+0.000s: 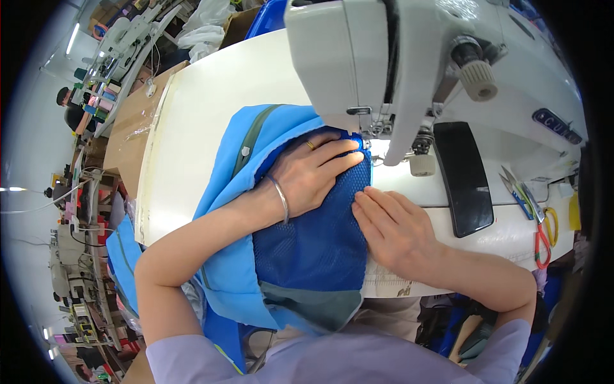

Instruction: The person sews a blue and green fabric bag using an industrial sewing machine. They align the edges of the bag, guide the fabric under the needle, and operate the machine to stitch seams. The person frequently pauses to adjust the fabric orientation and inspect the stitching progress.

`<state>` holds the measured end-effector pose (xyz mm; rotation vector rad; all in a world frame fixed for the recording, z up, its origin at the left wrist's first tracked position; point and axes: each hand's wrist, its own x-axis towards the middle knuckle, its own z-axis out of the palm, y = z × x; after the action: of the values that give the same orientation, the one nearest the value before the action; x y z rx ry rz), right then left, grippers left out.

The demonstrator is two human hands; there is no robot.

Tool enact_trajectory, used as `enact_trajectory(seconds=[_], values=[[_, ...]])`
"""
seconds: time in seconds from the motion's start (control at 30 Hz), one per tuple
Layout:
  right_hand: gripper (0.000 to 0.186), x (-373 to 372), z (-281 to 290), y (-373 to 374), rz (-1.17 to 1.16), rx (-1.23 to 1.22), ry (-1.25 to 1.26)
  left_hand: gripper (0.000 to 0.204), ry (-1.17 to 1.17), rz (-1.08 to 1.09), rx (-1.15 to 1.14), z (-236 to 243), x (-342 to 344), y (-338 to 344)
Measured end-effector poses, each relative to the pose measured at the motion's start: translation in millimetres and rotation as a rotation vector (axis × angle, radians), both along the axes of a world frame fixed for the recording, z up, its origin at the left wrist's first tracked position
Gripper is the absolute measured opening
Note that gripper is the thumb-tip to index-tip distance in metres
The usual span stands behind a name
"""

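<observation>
A blue fabric bag piece (313, 249) lies on the sewing machine bed, with dark blue mesh, light blue fabric, a grey-green lower band and a grey-green zipper strip. Its upper right edge sits at the lit presser foot (366, 144) of a white sewing machine (339, 57). My left hand (310, 169) lies flat on the mesh, fingers apart, tips close beside the foot. At the piece's right edge, nearer me, my right hand (400, 233) has its fingers pressed together against the border; its thumb cannot be made out clearly.
Right of the needle area lies a black, glossy, curved panel (464, 179). Beyond it are scissors with red handles (542, 246) and another cutting tool (521, 195). The white table (192, 141) extends left to brown cardboard (131, 144). A person (71, 110) is far off at left.
</observation>
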<state>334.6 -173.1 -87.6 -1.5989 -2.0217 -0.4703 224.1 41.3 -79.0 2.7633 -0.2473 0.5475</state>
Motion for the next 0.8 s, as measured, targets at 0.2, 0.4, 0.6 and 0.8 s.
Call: enact_trajectory(seconds=[0.2, 0.4, 0.6, 0.8], values=[[0.037, 0, 1, 3, -0.007, -0.031, -0.003, 0.051, 0.050, 0.028, 0.026, 2, 0, 2], [0.040, 6, 1, 7, -0.014, -0.055, 0.024, 0.047, -0.014, 0.026, 0.034, -1, 4, 8], [0.041, 5, 1, 8, -0.024, -0.053, 0.053, 0.039, -0.076, -0.014, 0.015, -1, 9, 10], [0.041, 7, -1, 6, -0.028, -0.047, 0.065, 0.032, -0.102, -0.009, -0.001, 0, 12, 7]])
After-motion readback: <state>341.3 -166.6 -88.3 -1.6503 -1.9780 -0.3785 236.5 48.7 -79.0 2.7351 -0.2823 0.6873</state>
